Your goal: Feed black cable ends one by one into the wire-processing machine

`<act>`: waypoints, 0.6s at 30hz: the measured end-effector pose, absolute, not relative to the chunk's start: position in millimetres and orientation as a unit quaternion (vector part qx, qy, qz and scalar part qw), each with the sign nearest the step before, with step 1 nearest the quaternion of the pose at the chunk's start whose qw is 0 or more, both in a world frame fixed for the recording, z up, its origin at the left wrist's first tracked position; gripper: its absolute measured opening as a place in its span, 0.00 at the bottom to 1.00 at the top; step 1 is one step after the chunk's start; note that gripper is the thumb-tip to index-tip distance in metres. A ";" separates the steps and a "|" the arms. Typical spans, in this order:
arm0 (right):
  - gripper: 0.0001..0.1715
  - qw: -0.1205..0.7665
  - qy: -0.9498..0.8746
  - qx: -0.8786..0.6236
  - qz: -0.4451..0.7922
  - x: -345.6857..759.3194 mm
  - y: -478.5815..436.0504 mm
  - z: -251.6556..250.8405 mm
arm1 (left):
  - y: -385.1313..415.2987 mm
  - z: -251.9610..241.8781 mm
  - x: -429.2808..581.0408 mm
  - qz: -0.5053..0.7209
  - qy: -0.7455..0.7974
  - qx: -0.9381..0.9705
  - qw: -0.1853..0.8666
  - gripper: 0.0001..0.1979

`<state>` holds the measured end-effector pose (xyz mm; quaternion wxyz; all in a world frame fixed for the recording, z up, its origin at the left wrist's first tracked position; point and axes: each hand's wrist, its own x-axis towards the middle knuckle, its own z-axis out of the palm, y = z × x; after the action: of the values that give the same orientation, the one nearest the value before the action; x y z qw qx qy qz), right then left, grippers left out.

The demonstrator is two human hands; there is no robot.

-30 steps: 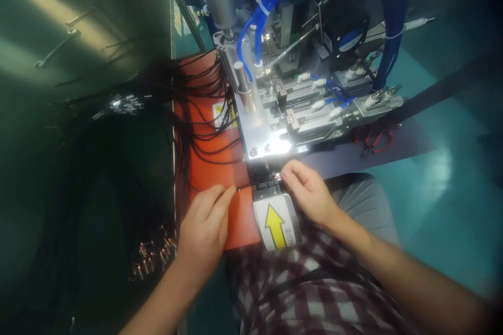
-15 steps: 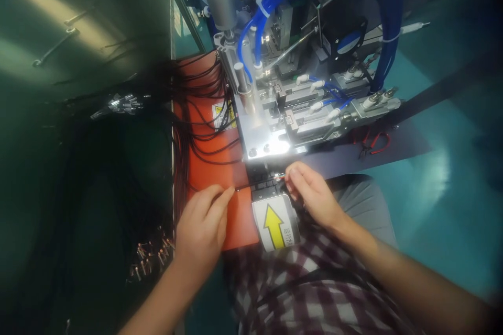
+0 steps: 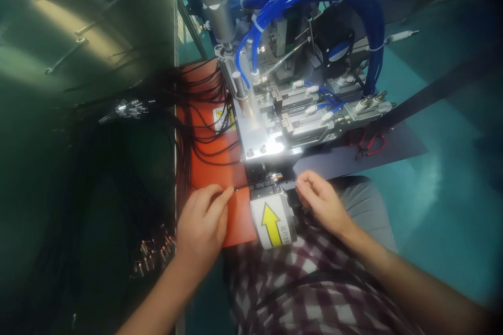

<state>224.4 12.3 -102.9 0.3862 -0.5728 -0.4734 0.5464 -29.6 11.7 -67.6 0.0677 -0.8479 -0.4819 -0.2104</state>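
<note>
Thin black wire (image 3: 240, 187) lying across the orange worktop (image 3: 208, 167), its end entering the fixture slot (image 3: 267, 184). Left hand (image 3: 202, 222) pinches the wire; right hand (image 3: 322, 201), fingers curled, apparently empty, rests beside the arrow label (image 3: 273, 222).

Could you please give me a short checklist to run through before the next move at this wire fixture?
1. Left hand pinches the black wire at the fixture's left side: ok.
2. Wire lies in the black clamp block above the yellow arrow label: ok, as far as can be seen.
3. Stripped wire end lined up under the metal plate: cannot tell, too small.
4. Right hand clear of the clamp block: ok, it sits just to the right, apart from it.
5. Loose black wires on the orange mat kept off the fixture: cannot tell.
</note>
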 end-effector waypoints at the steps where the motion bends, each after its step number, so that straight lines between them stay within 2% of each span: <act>1: 0.16 0.382 -0.473 -0.577 0.546 226.5 8.9 -102.7 | 11.8 -67.4 -29.3 -0.211 -0.479 -0.849 0.072 0.15; 11: 0.22 0.395 -0.522 -0.567 0.500 196.0 39.2 -96.6 | 11.7 -70.6 -29.0 -0.229 -0.470 -0.848 0.085 0.11; 18: 0.17 0.420 -0.540 -0.559 0.468 189.4 37.6 -98.7 | 11.8 -70.1 -29.1 -0.228 -0.469 -0.850 0.080 0.12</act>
<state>189.4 37.6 -98.7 0.4204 -0.5590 -0.5404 0.4678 -29.1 11.8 -70.1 0.0798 -0.8495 -0.4689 -0.2282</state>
